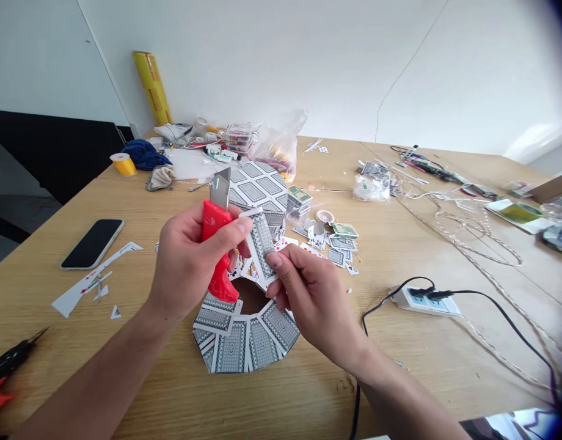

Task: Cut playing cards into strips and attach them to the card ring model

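Note:
My left hand is closed around a red-handled cutting tool with a broad metal blade pointing up; its exact kind I cannot tell. The thumb of that hand also presses on the upper end of a narrow playing card, patterned back showing. At the card's lower end, my right hand pinches it between thumb and fingers. Below both hands lies a ring of overlapping playing cards around an open middle. Behind them stands a rounded form covered in cards, partly hidden by the blade and my left hand.
Left are a phone, paper offcuts and a black pointed tool. Loose cards lie right of the ring. A power strip with black cables sits farther right. Plastic bags and clutter line the back.

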Demonstrator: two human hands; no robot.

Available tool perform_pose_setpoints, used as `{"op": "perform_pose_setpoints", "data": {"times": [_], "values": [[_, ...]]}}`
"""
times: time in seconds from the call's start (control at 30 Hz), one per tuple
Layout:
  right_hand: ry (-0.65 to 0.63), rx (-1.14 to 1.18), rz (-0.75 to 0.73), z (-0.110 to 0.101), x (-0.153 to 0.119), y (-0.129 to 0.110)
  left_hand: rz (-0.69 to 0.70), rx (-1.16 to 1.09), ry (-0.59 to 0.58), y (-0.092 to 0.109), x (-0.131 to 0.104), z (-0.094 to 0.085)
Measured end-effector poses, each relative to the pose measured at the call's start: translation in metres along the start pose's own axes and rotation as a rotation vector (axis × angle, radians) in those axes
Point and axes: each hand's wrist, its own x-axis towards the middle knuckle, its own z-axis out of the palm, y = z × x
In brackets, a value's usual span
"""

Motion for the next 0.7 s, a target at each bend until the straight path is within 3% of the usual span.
{"op": "perform_pose_setpoints", "data": {"times": [0.17,0.37,0.57,0.7], "values": [[-0.017,-0.125,-0.03,0.0004,0.0008,0.0024,-0.023,0.094,0.054,-0.0009,0.0012,0.0016],[0.028,-0.184,-0.132,0.0015,0.0001,0.0063,-0.021,0.034,0.042,-0.0064,0.0023,0.003],[-0.004,-0.001,0.007,-0.0008,0.0008,0.0043,-0.063,-0.002,-0.004,-0.0071,0.0017,0.0038],[0.006,-0.228,-0.075,-0.0062,0.0025,0.0001,-0.04,-0.046,0.031,-0.0075,0.0043,0.0027]]}}
